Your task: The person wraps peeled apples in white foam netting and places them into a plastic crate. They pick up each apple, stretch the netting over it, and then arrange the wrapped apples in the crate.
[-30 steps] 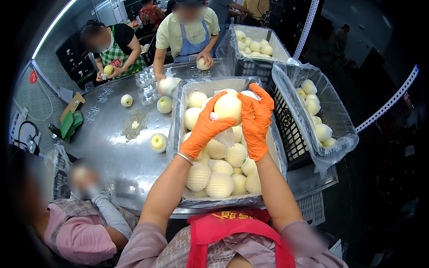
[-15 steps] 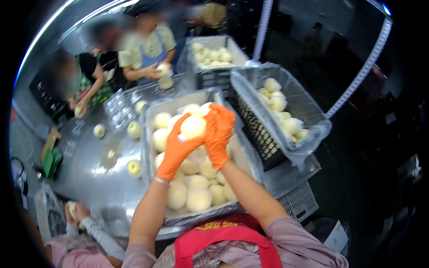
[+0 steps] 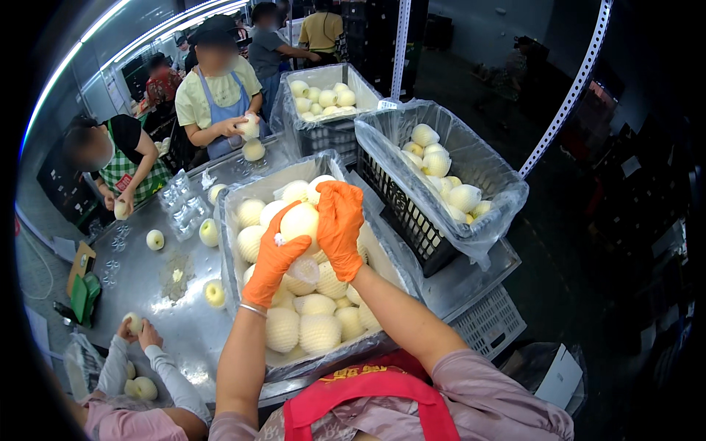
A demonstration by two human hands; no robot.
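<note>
Both my hands wear orange gloves and are raised over a lined crate [image 3: 397,283] of pale round fruit in white foam nets [image 3: 319,332]. My left hand [image 3: 273,259] grips a bare-looking, pale yellow round fruit [image 3: 300,223], thumb beneath it and fingers around its far left side. At the fruit's right side, my right hand [image 3: 341,226] is closed with its fingers curled in. Whatever its fingers hold is hidden. Just below the fruit shows a thin, whitish translucent piece [image 3: 304,270], perhaps netting.
Loose fruit [image 3: 215,294] and clear plastic trays [image 3: 182,204] lie on the metal table [image 3: 147,275] at left. Two more lined crates of fruit, one black [image 3: 412,213] and one farther back [image 3: 331,132], stand beyond. Co-workers handle fruit across the table [image 3: 228,110] and at lower left [image 3: 140,353].
The whole view has shifted, so crates and table sit farther left. My right hand's fingers are now curled beside the fruit, where before they lay more stretched upward; my left still grips it.
</note>
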